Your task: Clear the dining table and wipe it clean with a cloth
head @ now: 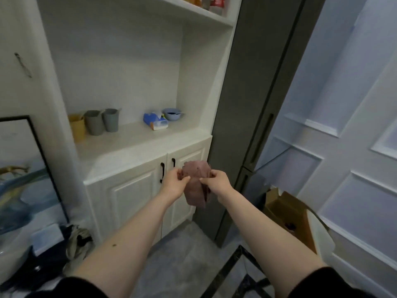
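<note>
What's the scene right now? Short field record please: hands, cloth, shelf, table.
left hand: pinches the cloth's left edge
right hand: pinches the cloth's right edge
cloth: pinkish, hanging between both hands in front of the cabinet doors
shelf: three cups, tissue pack, bowl
dining table: not in view

The top edge cuts the packages [206, 1] on the upper shelf, so their kind cannot be read. The framed picture [19, 168] is cut by the left edge. The left hand [175, 183] and right hand [217, 180] cover parts of the pink cloth [196, 190]. The print on the blue tissue pack [154, 121] is too blurred. The cardboard box [287, 214] holds something dark, not recognizable.
</note>
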A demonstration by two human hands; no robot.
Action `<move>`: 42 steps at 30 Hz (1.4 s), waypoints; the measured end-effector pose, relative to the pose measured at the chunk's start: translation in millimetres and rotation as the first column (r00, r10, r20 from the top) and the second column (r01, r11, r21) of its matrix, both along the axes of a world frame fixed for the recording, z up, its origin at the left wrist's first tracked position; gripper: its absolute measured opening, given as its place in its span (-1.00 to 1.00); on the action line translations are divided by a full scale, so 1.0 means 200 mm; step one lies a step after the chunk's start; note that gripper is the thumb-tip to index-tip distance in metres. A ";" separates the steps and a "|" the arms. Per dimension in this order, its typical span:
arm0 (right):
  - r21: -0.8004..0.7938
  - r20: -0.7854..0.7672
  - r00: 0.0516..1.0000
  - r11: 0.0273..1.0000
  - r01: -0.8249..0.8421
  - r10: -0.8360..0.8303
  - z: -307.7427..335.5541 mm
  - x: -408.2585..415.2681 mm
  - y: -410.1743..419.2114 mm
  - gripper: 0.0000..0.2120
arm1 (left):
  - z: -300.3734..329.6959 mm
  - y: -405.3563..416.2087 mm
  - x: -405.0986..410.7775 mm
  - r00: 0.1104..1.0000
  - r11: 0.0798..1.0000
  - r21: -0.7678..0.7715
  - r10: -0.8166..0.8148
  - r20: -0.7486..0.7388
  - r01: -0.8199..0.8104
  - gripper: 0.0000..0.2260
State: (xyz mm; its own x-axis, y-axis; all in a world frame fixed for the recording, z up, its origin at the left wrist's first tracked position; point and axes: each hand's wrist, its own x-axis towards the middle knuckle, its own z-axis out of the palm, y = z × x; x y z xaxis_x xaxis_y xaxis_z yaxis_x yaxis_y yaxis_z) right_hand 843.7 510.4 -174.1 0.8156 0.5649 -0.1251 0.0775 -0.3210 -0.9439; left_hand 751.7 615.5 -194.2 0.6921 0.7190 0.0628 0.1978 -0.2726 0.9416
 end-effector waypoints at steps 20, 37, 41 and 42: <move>-0.014 0.051 0.998 0.999 0.048 -0.048 -0.04 1.70 1.17 -0.67 | -0.12 1.17 1.67 0.998 1.000 -0.018 0.009 -0.063 -0.010 -0.88; -0.298 0.263 0.884 0.904 -0.307 0.386 -0.19 2.39 1.89 -0.63 | -0.29 1.74 2.26 0.917 0.939 -0.024 0.329 -0.224 -0.342 -0.75; -0.265 0.239 0.897 0.914 -0.308 0.371 -0.17 2.32 1.86 -0.64 | -0.26 1.74 2.19 0.930 0.949 -0.033 0.301 -0.213 -0.314 -0.71; -0.250 0.222 0.905 0.918 -0.308 0.364 -0.17 2.31 1.86 -0.65 | -0.26 1.74 2.18 0.934 0.952 -0.015 0.295 -0.200 -0.304 -0.72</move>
State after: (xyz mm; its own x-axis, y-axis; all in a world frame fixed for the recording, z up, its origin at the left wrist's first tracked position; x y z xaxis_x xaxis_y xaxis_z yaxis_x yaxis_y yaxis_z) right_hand 1305.2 882.5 -209.1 0.6008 0.7956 -0.0783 0.4467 -0.4153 -0.7924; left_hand 1188.1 964.0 -246.7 0.4395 0.8940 -0.0876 0.4431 -0.1309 0.8869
